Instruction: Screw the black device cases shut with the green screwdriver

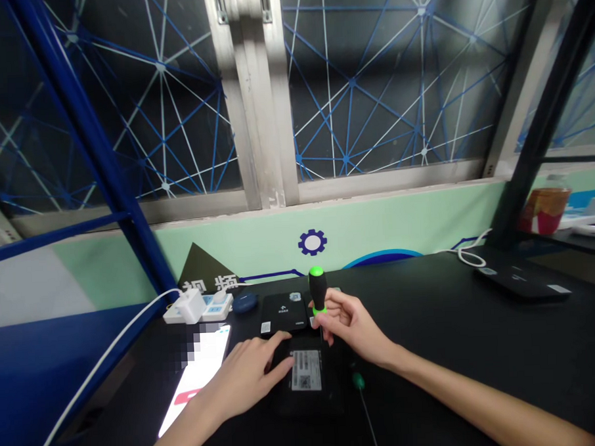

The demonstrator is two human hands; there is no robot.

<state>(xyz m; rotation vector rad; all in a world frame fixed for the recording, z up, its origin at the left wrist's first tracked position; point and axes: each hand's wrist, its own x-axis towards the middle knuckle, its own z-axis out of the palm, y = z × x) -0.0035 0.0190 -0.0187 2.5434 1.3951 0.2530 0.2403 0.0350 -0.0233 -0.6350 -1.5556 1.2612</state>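
Note:
My right hand [344,319] is closed around a screwdriver [319,288] with a black grip and bright green ends. It stands upright, shaft down, at the far right edge of a black flat box [310,403]; whether the tip touches is unclear. That box lies on the table with a white printed label [306,370] facing up. My left hand [252,369] rests on the box's left side, fingers stretched out, thumb at the label's edge. Right of the box lies a thin tool [358,381] with a green end.
Behind the box are another black box [283,313], a round dark blue case [245,302] and a power strip [223,306] with a white charger [190,305]. A lit phone [200,372] lies left. Another black device [521,283] and a white cable [471,258] lie far right.

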